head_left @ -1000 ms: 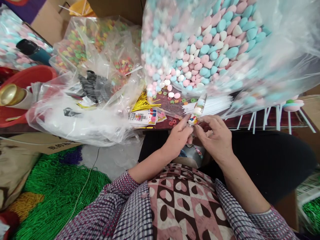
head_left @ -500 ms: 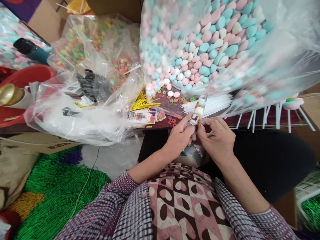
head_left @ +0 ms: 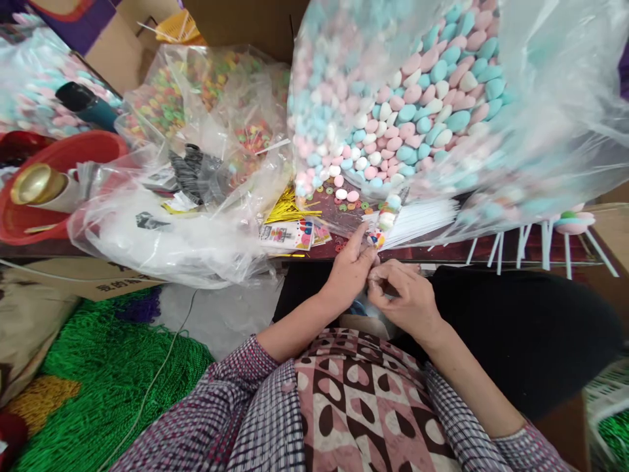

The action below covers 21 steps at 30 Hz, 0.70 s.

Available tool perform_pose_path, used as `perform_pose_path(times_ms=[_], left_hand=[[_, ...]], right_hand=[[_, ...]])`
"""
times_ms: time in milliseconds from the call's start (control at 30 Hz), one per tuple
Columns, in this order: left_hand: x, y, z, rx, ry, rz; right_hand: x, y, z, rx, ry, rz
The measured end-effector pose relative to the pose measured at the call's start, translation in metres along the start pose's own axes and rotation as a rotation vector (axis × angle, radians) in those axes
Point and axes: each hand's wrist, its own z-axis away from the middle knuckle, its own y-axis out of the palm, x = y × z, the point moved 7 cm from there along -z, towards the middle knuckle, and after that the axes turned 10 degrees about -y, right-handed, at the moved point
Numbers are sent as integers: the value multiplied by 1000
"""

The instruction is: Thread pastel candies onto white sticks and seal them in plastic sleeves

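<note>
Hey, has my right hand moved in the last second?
Yes. Judged against the table edge, the right hand has moved toward the body and slightly left; it overlapped that edge earlier and now appears just below it.

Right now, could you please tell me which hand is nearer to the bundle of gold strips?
The left. The left hand is to the right of the gold strips and closer to the wearer's body; the right hand is farther right, beyond the left.
</note>
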Motion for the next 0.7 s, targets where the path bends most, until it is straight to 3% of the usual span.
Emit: perform_pose_path(times_ms=[133, 200, 333, 400, 700], left_hand=[[-7, 2, 4, 27, 18, -92], [-13, 1, 7, -17, 77, -227], [-20, 1, 13, -114, 136, -511], [-21, 3, 16, -127, 138, -566], [-13, 11, 18, -41, 108, -510]], right_hand=[[-33, -24, 14, -339, 426, -208], [-40, -29, 18, -432, 484, -242], [-35, -15, 11, -244, 349, -87], [-34, -10, 11, -216, 323, -35], [-51, -9, 24, -269, 546, -109]])
